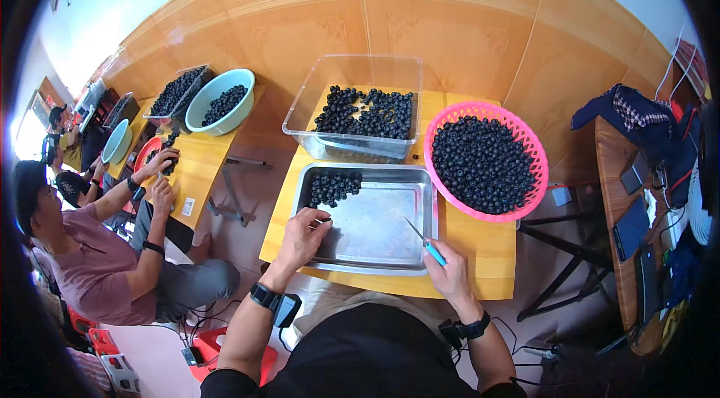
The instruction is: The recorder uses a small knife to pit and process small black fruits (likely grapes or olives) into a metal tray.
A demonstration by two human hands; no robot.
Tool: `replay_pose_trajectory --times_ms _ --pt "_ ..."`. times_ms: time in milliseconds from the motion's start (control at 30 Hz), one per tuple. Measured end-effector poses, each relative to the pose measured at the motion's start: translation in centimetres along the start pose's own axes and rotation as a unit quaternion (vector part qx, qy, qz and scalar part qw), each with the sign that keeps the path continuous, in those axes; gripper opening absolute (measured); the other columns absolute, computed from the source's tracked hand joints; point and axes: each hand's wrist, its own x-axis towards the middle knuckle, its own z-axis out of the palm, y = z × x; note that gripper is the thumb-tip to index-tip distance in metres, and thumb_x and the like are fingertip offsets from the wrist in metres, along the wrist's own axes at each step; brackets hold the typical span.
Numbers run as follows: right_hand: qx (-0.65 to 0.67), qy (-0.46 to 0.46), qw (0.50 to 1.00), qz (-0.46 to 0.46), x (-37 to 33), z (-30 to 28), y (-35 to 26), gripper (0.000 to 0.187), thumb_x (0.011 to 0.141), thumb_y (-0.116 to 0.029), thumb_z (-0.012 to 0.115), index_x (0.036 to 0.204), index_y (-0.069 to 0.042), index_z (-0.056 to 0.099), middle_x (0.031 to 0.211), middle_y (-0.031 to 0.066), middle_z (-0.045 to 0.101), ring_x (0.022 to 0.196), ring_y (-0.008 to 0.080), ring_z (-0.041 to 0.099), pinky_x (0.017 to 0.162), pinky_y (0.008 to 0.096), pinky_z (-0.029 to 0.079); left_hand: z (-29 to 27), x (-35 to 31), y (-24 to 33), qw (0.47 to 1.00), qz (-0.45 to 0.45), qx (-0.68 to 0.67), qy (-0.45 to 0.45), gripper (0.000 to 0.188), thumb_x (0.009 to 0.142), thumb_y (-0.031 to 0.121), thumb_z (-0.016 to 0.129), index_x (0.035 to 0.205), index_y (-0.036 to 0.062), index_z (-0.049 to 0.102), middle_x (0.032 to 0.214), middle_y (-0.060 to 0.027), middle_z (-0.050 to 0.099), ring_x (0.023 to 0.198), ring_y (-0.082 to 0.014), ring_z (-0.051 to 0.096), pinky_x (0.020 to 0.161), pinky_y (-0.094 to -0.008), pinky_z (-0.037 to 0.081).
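Note:
A shallow metal tray (390,233) lies on the wooden table in front of me. A cluster of blueberries (334,188) sits in its far left corner. My left hand (304,237) hovers over the tray's left side, just nearer than that cluster. Its thumb and fingers are pinched together, and what they hold, if anything, is too small to make out. At the tray's near right corner, my right hand (448,270) grips a slim pointed tool (433,251) with a blue handle. The tool's thin metal tip points up and left over the bare tray bottom.
Behind the tray stands a clear plastic bin (360,145) with blueberries. A pink basket (541,173) heaped with blueberries is at the right. On the left a person (105,248) works at another table beside a light-blue basin (244,109). A cluttered wooden table (611,210) stands far right.

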Motion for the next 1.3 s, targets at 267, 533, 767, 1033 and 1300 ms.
replay_pose_trajectory --times_ms 267,533,767,1033,1300 --pt "-0.076 0.049 0.996 0.006 0.1 -0.6 -2.7 0.03 0.095 -0.019 0.071 0.117 0.001 0.071 0.092 0.021 0.075 0.085 0.0317 0.077 0.073 0.0396 0.057 -0.2 -1.6 -0.7 0.916 -0.107 -0.385 -0.028 0.016 0.1 0.014 0.071 0.11 0.0018 0.072 0.09 0.0007 0.069 0.079 -0.0078 0.066 0.075 -0.0233 0.057" --pt "-0.022 0.035 0.999 -0.004 0.9 -0.4 -6.1 0.038 0.098 -0.031 0.073 0.117 0.002 0.07 0.081 0.0142 0.071 0.072 0.0184 0.07 0.067 0.0327 0.053 0.0 -2.6 1.5 0.829 -0.131 -0.543 -0.034 0.017 0.099 0.015 0.073 0.11 0.0019 0.072 0.093 -0.0025 0.072 0.081 -0.0105 0.069 0.076 -0.026 0.059" --pt "0.035 -0.08 0.995 -0.047 1.4 2.0 -9.9 0.042 0.1 -0.035 0.07 0.121 0.002 0.069 0.083 0.0128 0.071 0.074 0.0153 0.068 0.068 0.0317 0.053 -0.8 -3.2 4.6 0.739 -0.168 -0.648 -0.08 0.017 0.098 0.009 0.071 0.113 0.0006 0.071 0.099 -0.0068 0.074 0.085 -0.0131 0.072 0.083 -0.0298 0.064" --pt "0.072 -0.113 0.988 -0.083 1.8 4.4 -12.5 0.039 0.102 -0.031 0.067 0.122 0.002 0.068 0.085 0.0149 0.071 0.076 0.0167 0.069 0.068 0.0317 0.053 -0.5 -4.3 6.0 0.667 -0.171 -0.718 -0.101 0.016 0.099 0.005 0.068 0.114 -0.0001 0.071 0.101 -0.009 0.075 0.088 -0.0154 0.074 0.083 -0.0285 0.065" --pt "0.038 -0.099 0.988 -0.112 1.2 5.0 -12.1 0.04 0.103 -0.033 0.064 0.123 0.002 0.068 0.096 0.0228 0.074 0.086 0.0326 0.075 0.074 0.0378 0.056 -0.6 -5.2 5.8 0.646 -0.165 -0.738 -0.1 0.016 0.1 0.006 0.066 0.115 -0.0006 0.07 0.103 -0.0107 0.075 0.092 -0.0171 0.075 0.085 -0.0276 0.065"
